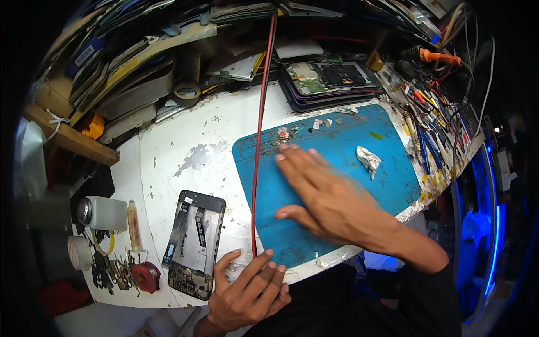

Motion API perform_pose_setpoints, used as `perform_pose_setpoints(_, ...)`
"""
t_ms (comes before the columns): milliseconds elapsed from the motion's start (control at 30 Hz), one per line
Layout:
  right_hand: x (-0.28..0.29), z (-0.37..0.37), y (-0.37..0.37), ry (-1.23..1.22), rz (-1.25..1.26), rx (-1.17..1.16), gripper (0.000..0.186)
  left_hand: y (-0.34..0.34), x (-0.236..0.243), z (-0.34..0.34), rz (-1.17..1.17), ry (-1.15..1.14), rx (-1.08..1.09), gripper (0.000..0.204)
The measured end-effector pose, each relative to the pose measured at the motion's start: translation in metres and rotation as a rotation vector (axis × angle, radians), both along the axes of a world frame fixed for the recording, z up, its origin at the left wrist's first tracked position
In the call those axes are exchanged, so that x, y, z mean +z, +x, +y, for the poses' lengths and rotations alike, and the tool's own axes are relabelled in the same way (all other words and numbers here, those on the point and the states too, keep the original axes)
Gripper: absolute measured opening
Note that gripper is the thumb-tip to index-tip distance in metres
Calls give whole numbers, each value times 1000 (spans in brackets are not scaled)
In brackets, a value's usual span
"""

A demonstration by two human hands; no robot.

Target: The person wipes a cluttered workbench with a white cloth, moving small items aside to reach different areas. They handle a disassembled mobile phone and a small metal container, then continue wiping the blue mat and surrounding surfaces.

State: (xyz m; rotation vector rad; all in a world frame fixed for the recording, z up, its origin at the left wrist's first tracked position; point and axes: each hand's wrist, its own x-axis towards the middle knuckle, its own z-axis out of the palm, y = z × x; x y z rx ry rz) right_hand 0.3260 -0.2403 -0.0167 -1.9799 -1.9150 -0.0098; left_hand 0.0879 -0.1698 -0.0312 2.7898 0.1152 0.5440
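Note:
My right hand point(323, 196) lies flat and slightly blurred on the blue work mat point(314, 230), its fingers stretched toward small parts point(283, 135) along the mat's far edge. It holds nothing that I can see. My left hand point(247, 295) rests with fingers apart at the table's front edge, by the mat's near left corner. Beside it on the left lies an opened phone point(195, 244), its circuit board bare at the near end and a black flex cable across its frame. A crumpled white tissue point(368, 161) sits on the mat, right of my right hand.
A red and black cable point(261, 112) hangs down in front of the mat. Stacked tablet-like devices point(331, 78) stand behind it. Tools point(426, 123) crowd the right side. At left are a translucent bottle point(106, 212), a red solder spool point(146, 277) and shelves of flat parts.

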Motion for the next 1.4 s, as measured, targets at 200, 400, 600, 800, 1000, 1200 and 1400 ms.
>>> perform_pose_setpoints(200,-4,-7,4,-59,-50,-46,78,1,-1,0,-4,10,-12,23)
perform_pose_setpoints(400,-10,21,-7,52,-39,58,78,0,0,0,-7,-3,-10,23)
perform_pose_setpoints(600,1,7,0,23,-81,74,75,-1,-2,-1,-18,-4,5,23)
perform_pose_setpoints(800,-6,12,-7,40,-53,145,74,1,0,-1,-5,4,-4,23)
perform_pose_setpoints(1000,-12,24,-3,23,-89,156,72,1,1,-1,-36,0,18,23)
perform_pose_setpoints(1200,5,10,4,75,-72,25,51,2,0,-2,-21,4,12,22)
perform_pose_setpoints(1400,21,-54,27,204,-43,-558,31,-3,-3,-4,6,-10,40,27)
